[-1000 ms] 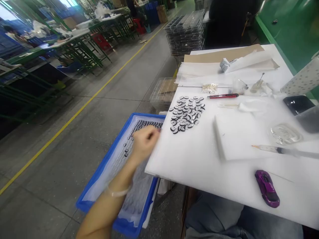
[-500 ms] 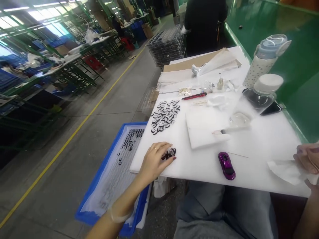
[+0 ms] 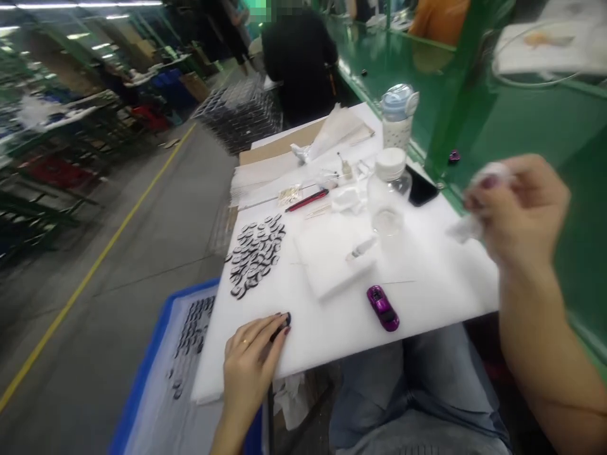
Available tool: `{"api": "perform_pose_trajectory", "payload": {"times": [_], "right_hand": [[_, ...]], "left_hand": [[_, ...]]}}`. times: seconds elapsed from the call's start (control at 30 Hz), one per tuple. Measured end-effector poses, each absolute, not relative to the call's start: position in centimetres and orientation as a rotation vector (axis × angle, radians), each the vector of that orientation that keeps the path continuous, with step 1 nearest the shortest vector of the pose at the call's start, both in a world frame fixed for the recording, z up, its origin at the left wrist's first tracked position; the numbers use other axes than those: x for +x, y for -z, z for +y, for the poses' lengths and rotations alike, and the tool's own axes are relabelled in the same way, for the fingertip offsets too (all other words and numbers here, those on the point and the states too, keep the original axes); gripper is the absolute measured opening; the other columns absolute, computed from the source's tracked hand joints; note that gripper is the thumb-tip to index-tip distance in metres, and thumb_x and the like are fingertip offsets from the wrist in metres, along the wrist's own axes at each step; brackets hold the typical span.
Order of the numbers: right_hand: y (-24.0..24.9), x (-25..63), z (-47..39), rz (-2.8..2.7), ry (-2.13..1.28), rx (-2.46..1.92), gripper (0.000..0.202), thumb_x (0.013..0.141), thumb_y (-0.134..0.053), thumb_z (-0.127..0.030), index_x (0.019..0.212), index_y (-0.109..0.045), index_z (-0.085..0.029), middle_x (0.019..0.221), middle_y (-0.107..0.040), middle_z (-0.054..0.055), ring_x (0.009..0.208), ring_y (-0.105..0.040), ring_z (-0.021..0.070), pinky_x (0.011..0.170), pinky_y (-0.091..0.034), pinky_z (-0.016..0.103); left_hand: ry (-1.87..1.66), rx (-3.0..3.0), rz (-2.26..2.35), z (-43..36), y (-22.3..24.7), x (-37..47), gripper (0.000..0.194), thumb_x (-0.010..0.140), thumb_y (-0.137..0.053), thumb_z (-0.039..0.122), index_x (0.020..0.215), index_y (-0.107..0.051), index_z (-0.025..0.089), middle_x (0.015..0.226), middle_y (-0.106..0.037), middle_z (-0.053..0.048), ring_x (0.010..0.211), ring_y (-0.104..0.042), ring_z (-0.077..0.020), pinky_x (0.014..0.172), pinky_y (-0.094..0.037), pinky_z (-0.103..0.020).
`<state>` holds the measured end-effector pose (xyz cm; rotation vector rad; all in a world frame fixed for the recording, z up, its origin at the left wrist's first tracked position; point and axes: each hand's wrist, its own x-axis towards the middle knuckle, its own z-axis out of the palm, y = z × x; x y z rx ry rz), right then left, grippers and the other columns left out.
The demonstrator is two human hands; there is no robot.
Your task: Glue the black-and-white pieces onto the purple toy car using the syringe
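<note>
My left hand (image 3: 251, 347) rests on the white foam board (image 3: 327, 335) near its front left. Its thumb and fingers close around small black parts (image 3: 286, 320), mostly hidden beneath the fingertips. My right hand (image 3: 526, 208) is raised over the board's right edge, pinching a crumpled white tissue (image 3: 467, 227); motion blurs it. Between the hands lies a shiny purple toy car (image 3: 383, 308). Many small black-and-white round pieces (image 3: 258, 253) are spread beyond my left hand. A thin folded white pad (image 3: 327, 265) carries a small brush-like tool (image 3: 360, 249), its outline blurred.
A clear bottle with a white cap (image 3: 389, 189), a patterned tumbler (image 3: 398, 120) and a phone (image 3: 421, 186) stand or lie at the right. A red pen-like tool (image 3: 307, 200) lies behind the pad. A blue-rimmed tray (image 3: 137, 392) sits lower left. A person (image 3: 298, 63) sits ahead.
The view has turned to the right. My right hand has risen from the board's right edge with the tissue. My left fingers now cover more of the black parts.
</note>
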<state>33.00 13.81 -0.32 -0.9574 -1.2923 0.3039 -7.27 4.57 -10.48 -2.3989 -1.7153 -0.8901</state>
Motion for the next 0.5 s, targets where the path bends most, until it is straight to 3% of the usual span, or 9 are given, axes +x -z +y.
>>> {"api": "perform_pose_trajectory", "payload": {"times": [0.13,0.23,0.3,0.4,0.5], "right_hand": [[-2.0,31.0,17.4,-1.515,0.015,-0.871,0.012,0.093,-0.062,-0.028,0.084,-0.065,-0.02,0.073,-0.059,0.0,0.063,-0.053,0.011,0.058,-0.04,0.026],[-2.5,30.3,19.6,-1.76,0.276,-0.905,0.016,0.094,-0.058,-0.035,0.097,-0.064,-0.021,0.093,-0.06,0.006,0.083,-0.059,0.0195,0.071,-0.048,0.033],[-2.1,30.0,20.6,-1.919,0.353,-0.921,0.022,0.092,-0.058,-0.036,0.105,-0.061,-0.019,0.101,-0.059,0.01,0.088,-0.059,0.0227,0.071,-0.05,0.036],[-0.9,30.6,21.1,-1.946,0.309,-0.939,0.025,0.09,-0.06,-0.03,0.111,-0.06,-0.018,0.104,-0.063,0.011,0.089,-0.061,0.0233,0.072,-0.051,0.035],[0.9,32.7,21.6,-1.412,-0.033,-1.009,0.032,0.075,-0.076,-0.03,0.103,-0.065,-0.019,0.096,-0.066,0.006,0.087,-0.062,0.0214,0.08,-0.052,0.036]], "left_hand": [[0.86,-2.459,-1.65,5.0,9.7,-7.4,0.016,0.093,-0.061,0.037,0.099,-0.072,0.027,0.098,-0.073,-0.003,0.093,-0.067,-0.0264,0.083,-0.052,-0.043],[0.941,-2.457,-1.707,4.9,8.9,-7.4,0.016,0.093,-0.061,0.037,0.093,-0.073,0.026,0.101,-0.072,-0.002,0.095,-0.067,-0.0238,0.085,-0.053,-0.039],[1.035,-2.393,-1.758,4.8,8.4,-7.1,0.014,0.092,-0.063,0.035,0.093,-0.073,0.025,0.101,-0.071,-0.002,0.094,-0.067,-0.022,0.078,-0.055,-0.033],[1.198,-2.291,-1.809,4.3,8.0,-5.9,0.01,0.091,-0.065,0.029,0.096,-0.072,0.024,0.098,-0.07,-0.002,0.089,-0.067,-0.0192,0.066,-0.055,-0.026],[1.314,-2.401,-1.77,4.0,7.9,-3.3,0.008,0.092,-0.063,0.024,0.095,-0.07,0.023,0.091,-0.071,0.0,0.081,-0.068,-0.0167,0.07,-0.055,-0.024]]}}
